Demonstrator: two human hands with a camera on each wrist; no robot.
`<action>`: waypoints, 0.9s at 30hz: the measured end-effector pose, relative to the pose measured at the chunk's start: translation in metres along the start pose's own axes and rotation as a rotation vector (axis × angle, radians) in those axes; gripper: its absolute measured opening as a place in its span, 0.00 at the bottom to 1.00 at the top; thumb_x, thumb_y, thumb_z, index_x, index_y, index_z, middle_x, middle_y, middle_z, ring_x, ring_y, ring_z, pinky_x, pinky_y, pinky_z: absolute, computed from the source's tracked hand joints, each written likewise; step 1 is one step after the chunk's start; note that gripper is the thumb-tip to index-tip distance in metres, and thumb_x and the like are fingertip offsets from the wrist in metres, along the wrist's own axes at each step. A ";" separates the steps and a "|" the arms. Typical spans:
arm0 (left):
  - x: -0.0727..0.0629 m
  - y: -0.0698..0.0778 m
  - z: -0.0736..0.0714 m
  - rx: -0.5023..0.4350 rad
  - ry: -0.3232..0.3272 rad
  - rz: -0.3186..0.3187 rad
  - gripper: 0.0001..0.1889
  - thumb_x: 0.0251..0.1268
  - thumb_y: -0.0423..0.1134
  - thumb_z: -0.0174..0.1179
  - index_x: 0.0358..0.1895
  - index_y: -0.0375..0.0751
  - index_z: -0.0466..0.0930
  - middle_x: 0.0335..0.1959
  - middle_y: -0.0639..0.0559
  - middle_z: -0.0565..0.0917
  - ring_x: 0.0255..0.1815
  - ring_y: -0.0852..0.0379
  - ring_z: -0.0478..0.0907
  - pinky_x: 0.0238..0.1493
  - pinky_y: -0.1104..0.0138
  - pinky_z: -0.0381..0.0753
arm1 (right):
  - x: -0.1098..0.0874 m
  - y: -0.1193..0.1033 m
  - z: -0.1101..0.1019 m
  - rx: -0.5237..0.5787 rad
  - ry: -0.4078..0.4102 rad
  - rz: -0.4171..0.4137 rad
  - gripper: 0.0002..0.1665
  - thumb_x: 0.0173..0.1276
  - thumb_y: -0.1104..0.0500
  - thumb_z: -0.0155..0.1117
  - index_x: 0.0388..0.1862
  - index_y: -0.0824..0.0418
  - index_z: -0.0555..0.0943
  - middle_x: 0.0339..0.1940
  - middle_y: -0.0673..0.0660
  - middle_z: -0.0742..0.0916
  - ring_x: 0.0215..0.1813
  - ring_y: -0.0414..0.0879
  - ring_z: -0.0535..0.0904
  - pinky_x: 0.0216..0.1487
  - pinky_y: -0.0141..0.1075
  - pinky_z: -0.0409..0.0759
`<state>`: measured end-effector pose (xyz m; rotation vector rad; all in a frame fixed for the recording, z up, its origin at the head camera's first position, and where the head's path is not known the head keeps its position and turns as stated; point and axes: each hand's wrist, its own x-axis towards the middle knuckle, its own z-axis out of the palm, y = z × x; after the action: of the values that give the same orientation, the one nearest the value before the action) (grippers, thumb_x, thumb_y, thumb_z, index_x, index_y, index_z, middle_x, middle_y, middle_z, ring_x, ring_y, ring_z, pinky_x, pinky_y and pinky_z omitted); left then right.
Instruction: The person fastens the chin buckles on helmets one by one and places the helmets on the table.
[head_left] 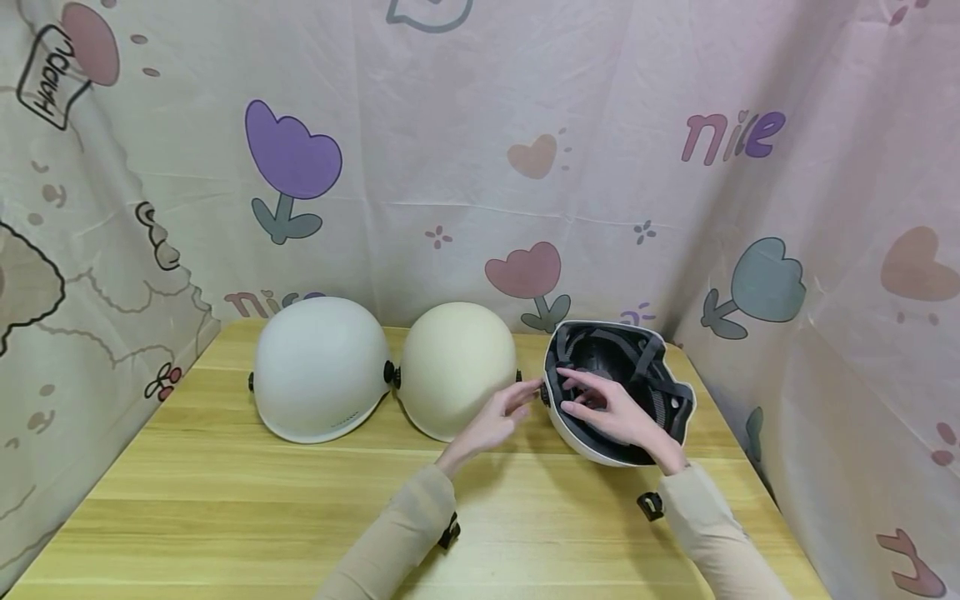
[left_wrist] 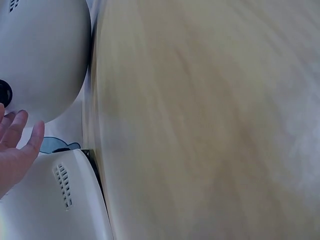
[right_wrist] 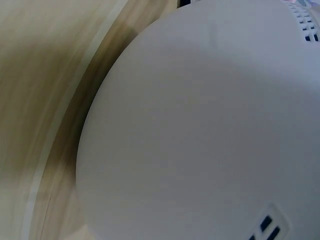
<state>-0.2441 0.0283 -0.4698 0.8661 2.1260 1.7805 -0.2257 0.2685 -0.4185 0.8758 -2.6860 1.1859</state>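
Note:
At the table's right side, a helmet [head_left: 600,454] lies tipped with its black padded inside and straps [head_left: 647,358] facing up toward me. My right hand [head_left: 611,412] reaches over its opening, fingers spread toward the left rim with nothing gripped. Just left of that rim, my left hand [head_left: 498,417] has its fingers extended, tips close to the black round knob [head_left: 545,393] on the helmet's side. A cream helmet [head_left: 457,367] stands dome up behind the left hand. In the right wrist view a pale, smooth helmet shell [right_wrist: 200,125] with vent slots fills most of the picture; the hand is hidden there.
A white helmet [head_left: 322,367] stands dome up at the left, its side knob against the cream helmet's. All three rest on a wooden table [head_left: 225,508]. A printed cloth [head_left: 435,150] hangs behind and along both sides. Black wrist straps [head_left: 651,505] show at the sleeves.

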 end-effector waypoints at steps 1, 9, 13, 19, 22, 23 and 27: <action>0.000 0.000 0.000 -0.001 0.000 -0.005 0.28 0.74 0.22 0.44 0.76 0.33 0.60 0.76 0.35 0.66 0.76 0.38 0.66 0.76 0.49 0.67 | 0.001 0.000 0.001 0.012 -0.002 0.003 0.32 0.68 0.62 0.69 0.71 0.61 0.74 0.53 0.65 0.86 0.42 0.40 0.85 0.45 0.30 0.85; 0.000 -0.002 -0.001 -0.012 -0.008 -0.012 0.29 0.73 0.20 0.42 0.76 0.34 0.61 0.76 0.35 0.67 0.76 0.37 0.65 0.76 0.46 0.66 | 0.004 -0.002 0.004 0.078 0.015 0.009 0.37 0.66 0.64 0.71 0.73 0.62 0.71 0.50 0.66 0.84 0.39 0.41 0.85 0.42 0.32 0.87; 0.000 -0.002 -0.001 -0.009 -0.015 -0.003 0.29 0.73 0.21 0.42 0.76 0.34 0.60 0.76 0.35 0.66 0.76 0.37 0.65 0.76 0.46 0.66 | 0.005 -0.006 0.004 0.056 0.024 0.017 0.35 0.67 0.62 0.71 0.72 0.60 0.73 0.49 0.64 0.85 0.39 0.41 0.86 0.43 0.31 0.87; 0.001 -0.003 -0.002 -0.009 -0.024 0.007 0.30 0.72 0.20 0.42 0.77 0.33 0.59 0.76 0.34 0.65 0.77 0.36 0.64 0.76 0.44 0.64 | 0.009 -0.010 0.007 0.053 0.029 0.066 0.36 0.66 0.59 0.73 0.72 0.59 0.73 0.47 0.64 0.86 0.36 0.42 0.87 0.42 0.29 0.87; 0.001 -0.003 -0.002 -0.006 -0.028 0.013 0.30 0.72 0.20 0.42 0.77 0.32 0.59 0.76 0.33 0.66 0.77 0.36 0.64 0.76 0.44 0.64 | 0.012 -0.011 0.009 0.049 0.034 0.091 0.38 0.65 0.57 0.74 0.72 0.57 0.72 0.46 0.63 0.85 0.34 0.43 0.87 0.41 0.30 0.87; 0.000 -0.003 -0.001 -0.005 -0.029 0.015 0.30 0.72 0.20 0.42 0.76 0.32 0.59 0.76 0.33 0.66 0.77 0.36 0.64 0.76 0.44 0.64 | 0.012 -0.012 0.009 0.040 0.039 0.096 0.39 0.64 0.56 0.75 0.72 0.57 0.71 0.45 0.63 0.85 0.34 0.43 0.87 0.40 0.30 0.87; -0.001 -0.002 -0.002 -0.011 -0.036 0.013 0.30 0.72 0.20 0.42 0.77 0.33 0.59 0.76 0.34 0.66 0.77 0.37 0.64 0.76 0.44 0.64 | 0.014 -0.013 0.011 -0.013 0.050 0.095 0.37 0.64 0.54 0.75 0.71 0.55 0.73 0.42 0.60 0.85 0.32 0.40 0.86 0.39 0.30 0.87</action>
<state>-0.2451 0.0265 -0.4715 0.9044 2.0905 1.7675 -0.2288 0.2476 -0.4138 0.7140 -2.7200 1.1898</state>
